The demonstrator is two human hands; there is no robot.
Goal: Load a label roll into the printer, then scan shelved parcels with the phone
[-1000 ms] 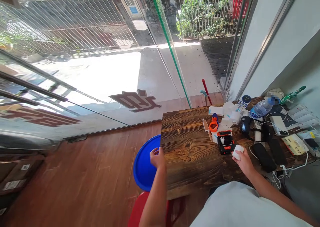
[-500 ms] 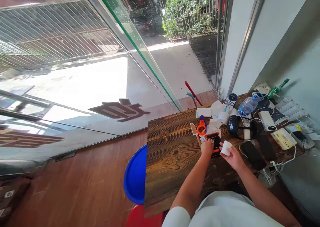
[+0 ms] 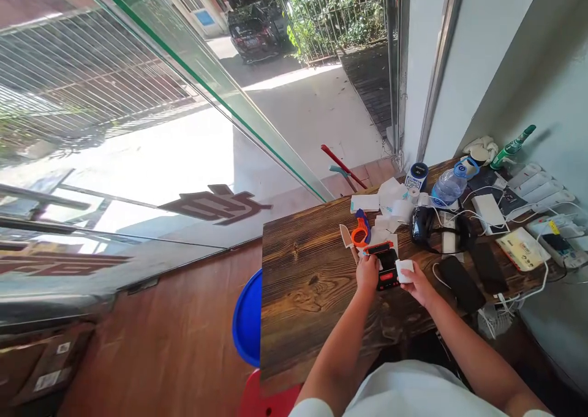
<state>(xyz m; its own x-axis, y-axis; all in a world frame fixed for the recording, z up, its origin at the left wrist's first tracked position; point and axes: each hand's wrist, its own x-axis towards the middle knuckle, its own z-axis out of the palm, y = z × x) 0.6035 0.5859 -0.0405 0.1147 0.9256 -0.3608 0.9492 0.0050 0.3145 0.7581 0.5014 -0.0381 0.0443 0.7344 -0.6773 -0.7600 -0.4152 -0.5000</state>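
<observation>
A small black-and-orange label printer (image 3: pixel 388 259) lies on the wooden table with its lid raised and its inside showing. My left hand (image 3: pixel 367 274) grips the printer's left side, fingers closed near the lid. A white paper roll (image 3: pixel 404 271) is between the fingers of my right hand (image 3: pixel 419 283), beside the printer's right edge. Just beyond my left hand are an orange tape ring (image 3: pixel 359 237) with a blue part and a knife (image 3: pixel 346 236), its blade pointing away from me. Loose white paper (image 3: pixel 390 196) lies behind the printer.
On the right are a water bottle (image 3: pixel 449 187), a black phone (image 3: pixel 462 284), a white box (image 3: pixel 489 214), a yellow pack (image 3: pixel 522 248) and several cables. A dark-lidded can (image 3: pixel 417 177) stands at the back. Left of the wooden table (image 3: pixel 303 307) is a blue stool (image 3: pixel 248 322).
My right hand has brought the white roll closer to the printer and turned it slightly. The printer's opening is more exposed. The whole view has shifted a little.
</observation>
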